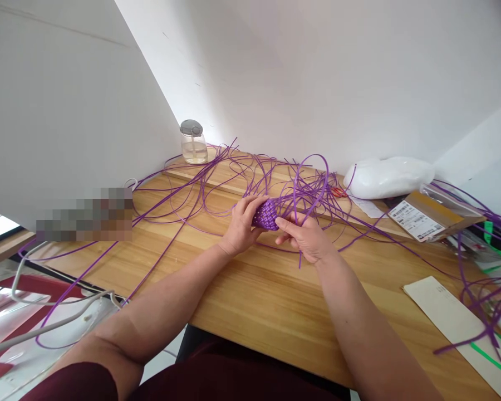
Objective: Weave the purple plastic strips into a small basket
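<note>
Just beside purple strands (212,162), a gray-lidded jar (194,143) holds pale liquid (199,153).

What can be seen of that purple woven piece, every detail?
The purple woven piece is compact and blocky, a tight checkered weave of narrow, glossy, plastic-looking strips. Long loose strips seem to run from its far side. It is held slightly tilted over the wooden table. The left hand's grip wraps its left side; the right hand's grip seems to touch its right edge.
</note>
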### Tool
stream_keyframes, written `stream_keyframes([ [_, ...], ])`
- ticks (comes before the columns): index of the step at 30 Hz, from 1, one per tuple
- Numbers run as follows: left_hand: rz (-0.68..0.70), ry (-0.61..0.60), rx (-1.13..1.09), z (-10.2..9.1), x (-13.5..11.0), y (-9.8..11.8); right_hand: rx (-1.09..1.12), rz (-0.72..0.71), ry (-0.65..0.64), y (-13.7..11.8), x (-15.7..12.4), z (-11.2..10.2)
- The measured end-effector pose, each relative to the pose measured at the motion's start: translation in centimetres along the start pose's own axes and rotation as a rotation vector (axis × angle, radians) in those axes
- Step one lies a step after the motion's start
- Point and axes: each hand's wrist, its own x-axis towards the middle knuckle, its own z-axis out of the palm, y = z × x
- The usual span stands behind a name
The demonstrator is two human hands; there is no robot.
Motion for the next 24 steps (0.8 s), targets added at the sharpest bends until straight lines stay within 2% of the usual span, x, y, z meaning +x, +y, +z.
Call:
stream_keyframes([
  [4,0.025,-0.038,0.106,0.3,-0.3,-0.2,-0.440,-0.027,0.124,-0.8,-0.5,-1.6],
  [6,0.032,-0.051,0.144,0.5,-0.5,-0.3,-0.567,-0.050,0.198,-1.5,-0.8,-2.0],
  [8,0.040,-0.077,0.166,0.8,-0.7,-0.1,-0.565,-0.126,0.234,-1.9,-1.1,-1.9],
  [12,0.091,-0.124,0.179,1.2,-0.9,0.4,-0.579,-0.308,0.213,-1.8,-1.2,-1.1],
  [16,0.152,-0.078,0.138,1.5,-1.1,0.6,-0.773,-0.260,0.212,-0.8,-1.4,-1.2],
  [19,0.178,-0.099,0.142,1.6,-1.2,0.6,-0.717,-0.215,0.209,0.1,-1.9,-1.6],
  [24,0.085,-0.167,0.197,1.8,-1.3,0.5,-0.616,-0.317,0.226,1.8,-3.2,-1.5],
])
